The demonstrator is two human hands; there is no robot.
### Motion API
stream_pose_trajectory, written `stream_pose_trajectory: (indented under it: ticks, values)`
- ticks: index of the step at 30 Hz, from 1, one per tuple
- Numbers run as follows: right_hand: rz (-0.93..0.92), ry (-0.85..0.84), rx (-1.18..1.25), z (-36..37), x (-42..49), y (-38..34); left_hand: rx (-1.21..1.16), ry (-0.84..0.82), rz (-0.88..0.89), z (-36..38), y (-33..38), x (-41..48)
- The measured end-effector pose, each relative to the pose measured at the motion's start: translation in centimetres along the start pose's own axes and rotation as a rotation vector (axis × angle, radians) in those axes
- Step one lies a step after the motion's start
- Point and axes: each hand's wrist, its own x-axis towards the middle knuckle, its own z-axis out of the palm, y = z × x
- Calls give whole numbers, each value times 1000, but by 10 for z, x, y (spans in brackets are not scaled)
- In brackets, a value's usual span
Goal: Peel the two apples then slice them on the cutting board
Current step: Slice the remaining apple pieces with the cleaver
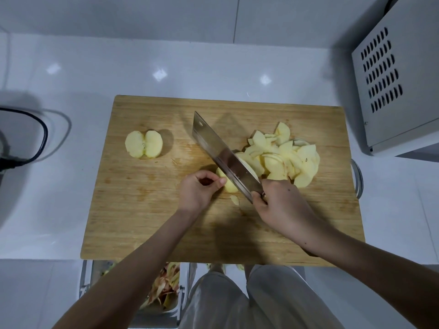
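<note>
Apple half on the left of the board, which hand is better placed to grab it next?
Left. The left hand lies nearer the apple half, only steadying the apple piece being cut; the right hand grips the cleaver and sits farther away.

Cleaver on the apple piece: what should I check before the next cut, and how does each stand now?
1. Curled fingers of the left hand, on the apple piece, clear of the blade: ok.
2. Firm grip of the right hand on the cleaver: cannot tell, handle hidden.
3. The slice pile lies right of the blade: ok.
4. The apple half sits apart at left: ok.
5. Near edge of the cutting board fully supported: cannot tell.
</note>
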Motion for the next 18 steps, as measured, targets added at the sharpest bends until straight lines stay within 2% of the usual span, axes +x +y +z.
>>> stream_pose_trajectory:
  ticks: [7, 11, 18]
  values:
    - [4, -4, -60, 9, 5, -3, -26, -6, 41, -1, -1, -1]
    - [54, -38, -17, 25, 20, -10, -55, 12, 1, 1, -1, 0]
    - [20, 12, 1, 15, 11, -6, -31, 1, 40, -1, -1, 0]
